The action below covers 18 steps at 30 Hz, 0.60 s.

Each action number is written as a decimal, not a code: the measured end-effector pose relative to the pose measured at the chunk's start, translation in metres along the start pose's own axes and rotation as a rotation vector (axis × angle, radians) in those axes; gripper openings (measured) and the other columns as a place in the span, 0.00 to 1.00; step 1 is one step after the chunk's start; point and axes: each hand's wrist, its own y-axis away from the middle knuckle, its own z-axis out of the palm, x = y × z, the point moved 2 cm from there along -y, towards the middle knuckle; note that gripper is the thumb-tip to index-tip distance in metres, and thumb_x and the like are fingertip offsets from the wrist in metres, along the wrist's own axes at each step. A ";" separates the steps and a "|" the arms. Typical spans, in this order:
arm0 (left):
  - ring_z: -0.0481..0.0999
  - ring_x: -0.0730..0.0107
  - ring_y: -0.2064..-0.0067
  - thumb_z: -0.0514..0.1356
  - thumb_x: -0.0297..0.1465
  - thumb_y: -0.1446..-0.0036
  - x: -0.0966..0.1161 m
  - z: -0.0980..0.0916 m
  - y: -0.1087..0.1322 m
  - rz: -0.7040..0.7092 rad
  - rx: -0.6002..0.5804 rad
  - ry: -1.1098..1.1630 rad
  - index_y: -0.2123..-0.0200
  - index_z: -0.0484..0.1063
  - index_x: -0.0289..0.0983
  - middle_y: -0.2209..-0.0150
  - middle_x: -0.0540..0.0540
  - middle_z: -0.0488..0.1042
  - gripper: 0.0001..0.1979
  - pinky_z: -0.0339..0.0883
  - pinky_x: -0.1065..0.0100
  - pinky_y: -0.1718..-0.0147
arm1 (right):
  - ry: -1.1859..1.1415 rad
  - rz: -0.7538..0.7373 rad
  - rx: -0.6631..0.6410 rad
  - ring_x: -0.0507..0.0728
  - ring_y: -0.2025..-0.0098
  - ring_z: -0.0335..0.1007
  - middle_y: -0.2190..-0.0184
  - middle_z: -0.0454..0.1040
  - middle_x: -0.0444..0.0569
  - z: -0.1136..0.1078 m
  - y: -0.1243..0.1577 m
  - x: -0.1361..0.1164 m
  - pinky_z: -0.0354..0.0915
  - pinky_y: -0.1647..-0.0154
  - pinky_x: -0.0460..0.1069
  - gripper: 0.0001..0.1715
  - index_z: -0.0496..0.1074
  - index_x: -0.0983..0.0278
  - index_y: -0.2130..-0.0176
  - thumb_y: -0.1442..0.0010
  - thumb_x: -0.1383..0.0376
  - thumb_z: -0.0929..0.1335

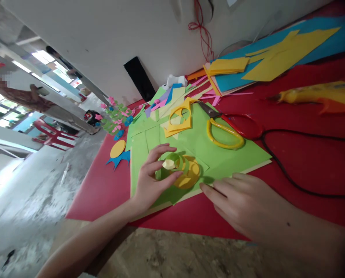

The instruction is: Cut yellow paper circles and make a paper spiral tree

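My left hand [153, 175] curves its thumb and fingers around a curled green paper strip [185, 164]. A small cream paper piece [169, 165] shows at the tip of its fingers. Below the strip are round yellow paper pieces [192, 173], lying on green paper sheets [233, 158]. To the right, my right hand [239, 197] is closed with its fingers curled, at the front edge of the sheets; whatever its fingertips may hold is hidden. Beyond it lie scissors [219, 116] with one yellow and one red handle loop.
Yellow paper with a round hole [180, 121] lies among paper scraps. A paper flower craft [117, 116], a yellow disc [118, 149] and a black phone [140, 79] are behind. A yellow glue gun [317, 94] and its black cord [279, 162] lie right. Two people stand at far left.
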 end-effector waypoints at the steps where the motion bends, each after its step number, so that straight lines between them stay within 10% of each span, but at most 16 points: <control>1: 0.65 0.59 0.45 0.65 0.24 0.54 0.000 0.000 0.000 0.002 0.003 -0.004 0.76 0.70 0.38 0.54 0.45 0.71 0.06 0.59 0.51 0.44 | -0.002 -0.005 0.002 0.55 0.77 0.65 0.77 0.71 0.45 -0.001 0.000 0.000 0.55 0.79 0.50 0.20 0.73 0.70 0.60 0.57 0.73 0.69; 18: 0.68 0.61 0.49 0.65 0.28 0.53 0.002 0.002 -0.002 0.050 0.029 0.022 0.77 0.71 0.36 0.57 0.41 0.72 0.05 0.62 0.55 0.49 | -0.029 0.025 -0.044 0.54 0.77 0.69 0.77 0.74 0.45 -0.007 -0.004 0.005 0.58 0.75 0.49 0.15 0.74 0.69 0.59 0.45 0.75 0.62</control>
